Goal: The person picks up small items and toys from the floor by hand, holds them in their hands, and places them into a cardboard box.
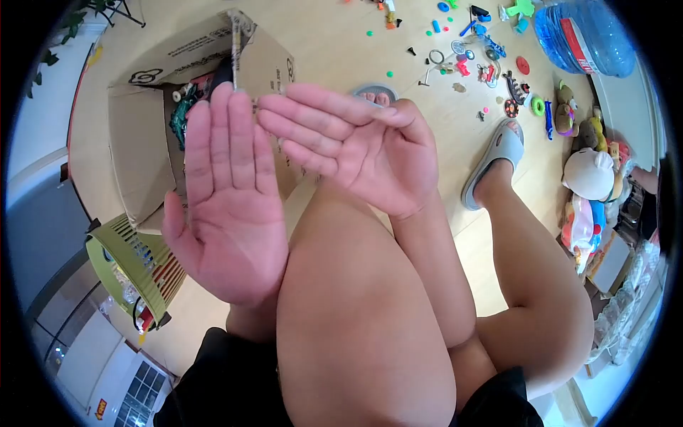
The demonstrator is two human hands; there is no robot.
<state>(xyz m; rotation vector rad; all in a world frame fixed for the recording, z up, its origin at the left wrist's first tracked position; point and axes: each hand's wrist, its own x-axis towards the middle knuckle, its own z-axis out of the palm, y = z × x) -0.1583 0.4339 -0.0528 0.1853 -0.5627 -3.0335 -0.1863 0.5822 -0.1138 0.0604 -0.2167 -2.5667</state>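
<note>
My left hand [231,213] is raised palm up with its fingers stretched out, and nothing lies in it. My right hand [370,153] is also palm up and empty, its fingers pointing left towards the fingers of the left hand. Whether the two hands touch at the fingertips I cannot tell. Behind them stands an open cardboard box [142,135], partly hidden by the left hand. Inside the box, a dark green shiny item [179,117] shows beside other things that I cannot make out.
Small toys and loose parts lie scattered on the floor [320,35], among them a green ring [538,106]. A large clear water bottle [587,37] stands top right. Plush toys [589,173] line the right side. A green basket [117,260] leans left. My sandalled foot [496,167] rests near the toys.
</note>
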